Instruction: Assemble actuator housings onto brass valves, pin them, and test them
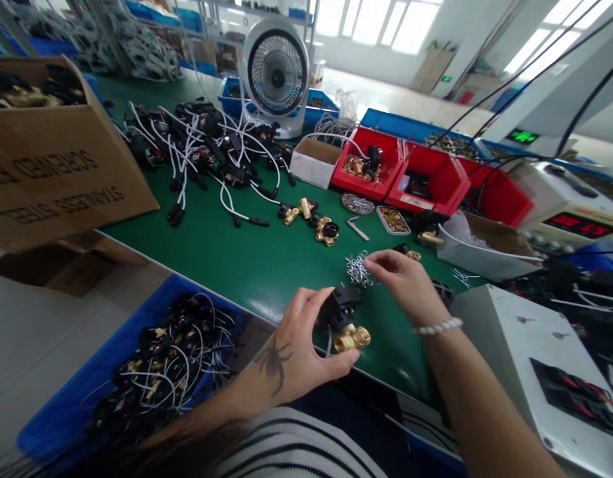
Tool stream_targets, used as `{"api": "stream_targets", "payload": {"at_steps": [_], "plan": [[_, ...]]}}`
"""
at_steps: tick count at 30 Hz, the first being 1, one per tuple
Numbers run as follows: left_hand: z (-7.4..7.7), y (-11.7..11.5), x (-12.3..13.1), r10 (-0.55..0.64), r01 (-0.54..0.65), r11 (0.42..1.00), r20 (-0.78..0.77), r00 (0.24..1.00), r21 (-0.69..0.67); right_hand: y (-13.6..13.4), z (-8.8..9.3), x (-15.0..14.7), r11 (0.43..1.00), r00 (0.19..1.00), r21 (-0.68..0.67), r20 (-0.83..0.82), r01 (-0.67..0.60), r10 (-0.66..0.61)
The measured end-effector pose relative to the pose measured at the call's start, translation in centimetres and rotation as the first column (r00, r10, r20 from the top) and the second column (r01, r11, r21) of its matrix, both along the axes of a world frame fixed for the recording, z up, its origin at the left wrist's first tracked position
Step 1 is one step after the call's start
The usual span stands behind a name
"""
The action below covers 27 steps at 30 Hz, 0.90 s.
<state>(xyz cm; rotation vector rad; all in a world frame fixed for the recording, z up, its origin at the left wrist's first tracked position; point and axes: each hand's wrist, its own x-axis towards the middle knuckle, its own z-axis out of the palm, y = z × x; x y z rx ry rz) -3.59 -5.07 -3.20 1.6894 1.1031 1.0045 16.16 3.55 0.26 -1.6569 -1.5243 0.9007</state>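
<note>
My left hand [299, 345] grips a black and brass valve part [347, 323] near the front edge of the green table [246, 259]; thumb and fingers wrap around it. My right hand [406, 282], with a white bead bracelet at the wrist, reaches over a small heap of thin metal clips [358, 269] just behind the valve. Its fingertips are pinched together at the heap, and whether a clip sits between them is too small to see. More brass and black valve parts [311, 219] lie further back on the table.
A blue crate of wired black parts [151, 372] sits at lower left, a cardboard box [57, 146] at left. A tangle of white-cabled parts [206, 153] and a fan [276, 73] stand behind. Red bins [410, 176] and white machines [540, 358] fill the right.
</note>
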Motion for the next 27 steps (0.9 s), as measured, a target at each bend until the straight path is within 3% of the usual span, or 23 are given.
{"api": "stream_targets", "payload": {"at_steps": [5,10,13,21,24,27], "plan": [[0.8,-0.1,0.0,0.008,-0.007,1.0,0.032,0.999,-0.017,-3.9,2.6,0.0,1.0,0.922,-0.032,-0.388,0.001,-0.013],[2.1,-0.4,-0.1,0.017,-0.018,0.996,0.015,1.0,0.088,-6.4,3.7,-0.6,1.0,0.83,0.007,-0.557,0.004,0.0],[2.9,-0.5,0.0,0.036,-0.036,0.985,0.004,0.999,0.172,-7.5,4.2,-0.7,0.996,0.829,0.087,-0.559,0.037,0.018],[4.2,-1.2,0.6,0.097,-0.078,0.931,-0.036,0.995,0.357,-10.5,6.2,-0.4,0.997,0.931,0.075,-0.363,-0.003,0.031],[4.3,-0.9,0.5,0.101,-0.081,0.951,-0.051,0.994,0.299,-9.2,5.4,0.5,0.998,0.999,0.061,-0.044,-0.007,0.01],[3.8,-0.2,0.2,0.145,-0.124,0.97,-0.089,0.985,0.209,-6.5,3.5,1.6,0.998,0.963,-0.054,0.268,-0.015,0.029]]}}
